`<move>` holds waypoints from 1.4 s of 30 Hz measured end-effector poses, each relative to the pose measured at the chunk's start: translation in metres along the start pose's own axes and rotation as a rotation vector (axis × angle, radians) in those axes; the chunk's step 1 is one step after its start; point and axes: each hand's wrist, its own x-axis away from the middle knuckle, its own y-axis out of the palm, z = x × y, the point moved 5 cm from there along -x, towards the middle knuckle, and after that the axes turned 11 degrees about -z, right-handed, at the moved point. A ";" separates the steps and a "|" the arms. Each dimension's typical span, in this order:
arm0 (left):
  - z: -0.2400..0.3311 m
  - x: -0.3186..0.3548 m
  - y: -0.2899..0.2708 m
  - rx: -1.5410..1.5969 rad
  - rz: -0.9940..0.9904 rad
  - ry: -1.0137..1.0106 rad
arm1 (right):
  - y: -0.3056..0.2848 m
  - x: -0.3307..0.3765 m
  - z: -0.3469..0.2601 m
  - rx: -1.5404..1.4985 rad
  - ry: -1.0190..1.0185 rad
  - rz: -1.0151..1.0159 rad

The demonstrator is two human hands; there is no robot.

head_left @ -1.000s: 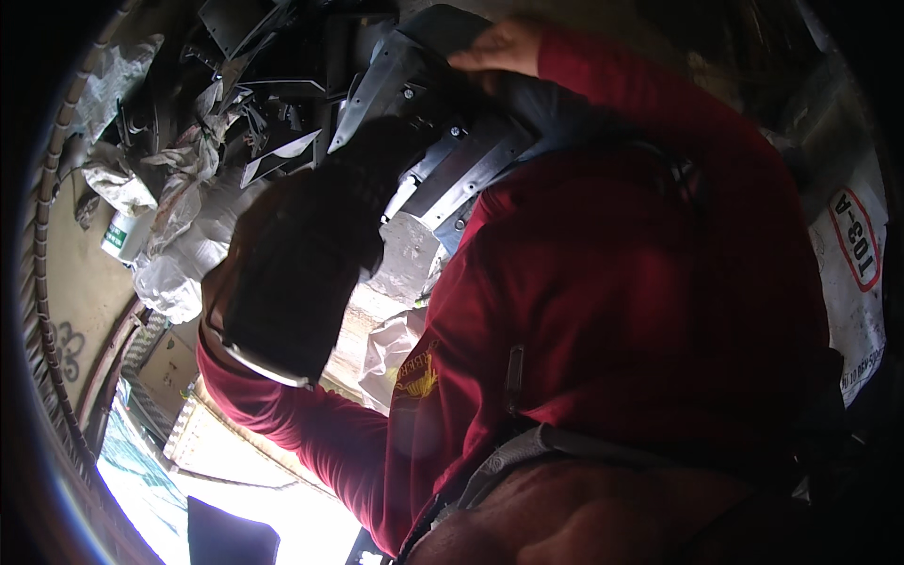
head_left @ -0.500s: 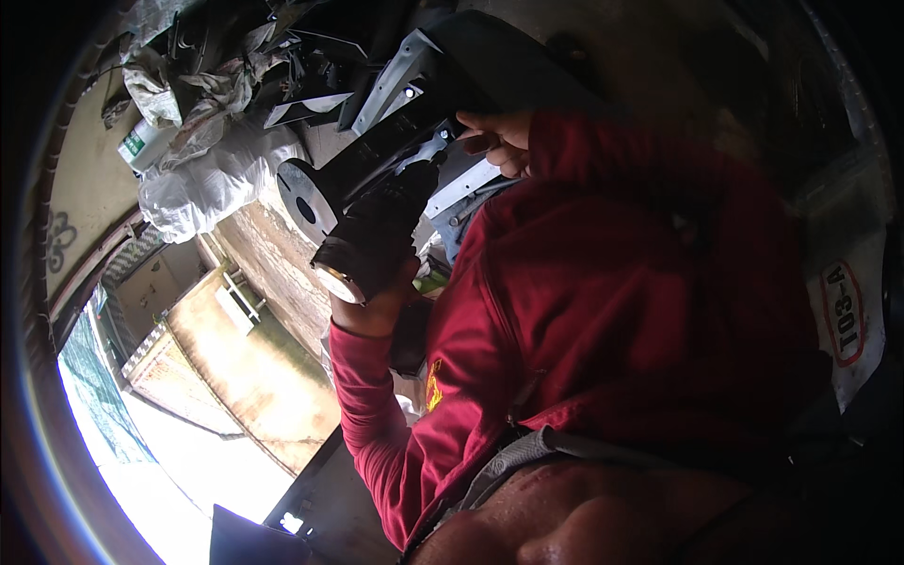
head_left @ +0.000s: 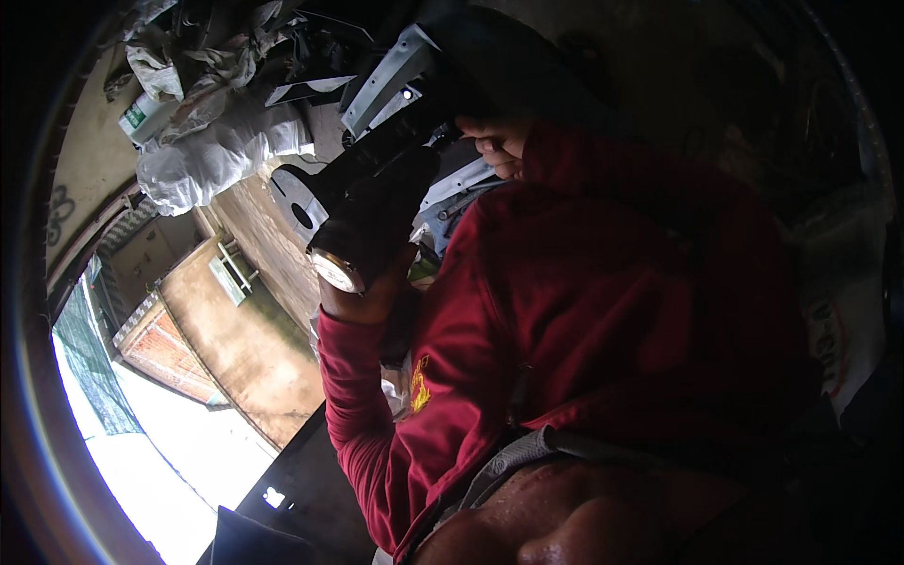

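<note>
My left hand (head_left: 386, 202) is deep in shadow, with a round wristwatch (head_left: 336, 271) on the wrist. It lies against a long dark metal part (head_left: 377, 155) that has a grey end plate (head_left: 294, 204) with a round hole; its fingers cannot be made out. At the part's other end is my right hand (head_left: 501, 146), fingers curled together. What they hold, if anything, is hidden in the dark. A pale metal strip (head_left: 459, 182) with small holes runs just below the right hand. Beyond the dark part, a pale angled metal bracket (head_left: 388, 83) stands tilted.
White plastic sacking (head_left: 221, 160) and a white container with a green label (head_left: 141, 118) lie at the far left. Crumpled bags and thin metal pieces (head_left: 315, 87) are heaped behind. A bright opening with green netting (head_left: 94, 353) is at left; a printed white sack (head_left: 833, 348) at right.
My left hand has shifted up along the dark part, nearer my right hand, and covers more of it. The right fingers look more tucked in. The view has shifted slightly and darkened.
</note>
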 end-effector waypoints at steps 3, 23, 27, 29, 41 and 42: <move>0.004 -0.008 -0.002 0.002 -0.089 -0.009 | -0.009 -0.005 0.001 0.012 -0.048 0.036; 0.026 0.001 0.015 -0.514 -0.281 -0.274 | -0.010 0.003 0.006 0.172 -0.056 -0.182; 0.014 -0.025 0.016 -0.367 -0.158 0.066 | -0.041 0.001 0.003 0.087 -0.061 -0.116; 0.004 -0.005 0.021 -0.370 -0.181 -0.025 | -0.031 -0.003 0.008 0.028 -0.085 -0.092; -0.023 -0.006 0.041 -0.024 -0.070 0.116 | -0.048 -0.019 0.007 0.025 -0.236 -0.032; -0.030 -0.001 0.045 0.047 -0.110 0.084 | -0.041 -0.015 0.001 0.036 -0.251 -0.027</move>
